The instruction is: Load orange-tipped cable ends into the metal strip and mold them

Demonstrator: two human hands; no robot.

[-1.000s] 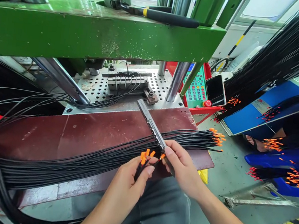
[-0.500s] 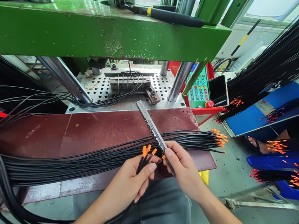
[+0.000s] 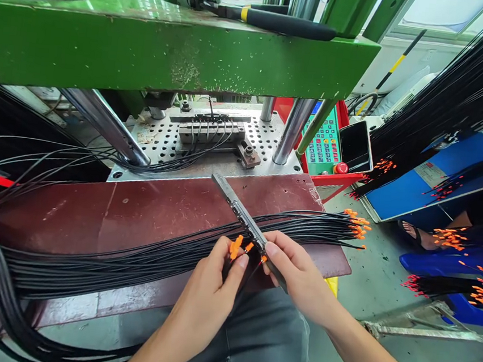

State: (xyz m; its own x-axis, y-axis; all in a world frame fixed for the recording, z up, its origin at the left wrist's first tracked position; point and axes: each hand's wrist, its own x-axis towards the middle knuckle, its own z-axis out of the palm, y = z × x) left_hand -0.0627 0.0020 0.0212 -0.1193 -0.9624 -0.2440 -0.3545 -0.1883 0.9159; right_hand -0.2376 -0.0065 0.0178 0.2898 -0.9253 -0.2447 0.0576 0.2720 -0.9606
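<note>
My left hand [image 3: 209, 292] pinches several black cables whose orange ends [image 3: 235, 247] stick up between thumb and fingers. My right hand [image 3: 301, 272] is closed round the lower end of a grey metal bar [image 3: 244, 216], which slants up and left. One orange-tipped cable end [image 3: 263, 259] touches the bar beside my right fingers, and another [image 3: 249, 247] lies between my left thumb and the bar. Behind both hands a long bundle of black cables [image 3: 140, 259] runs across the brown board [image 3: 163, 199], its orange ends [image 3: 357, 223] at the right.
A green press beam [image 3: 176, 55] spans the top, with black-handled pliers [image 3: 290, 25] on it. Below, a metal block [image 3: 212, 132] with cables sits on a perforated plate [image 3: 155, 138]. Right are a control panel [image 3: 324, 143], hanging black cables [image 3: 456, 82] and a person's foot [image 3: 411, 232].
The bar's upper end has shifted left and slightly down. My left fingers have closed in around the cables, and the orange ends now sit closer together.
</note>
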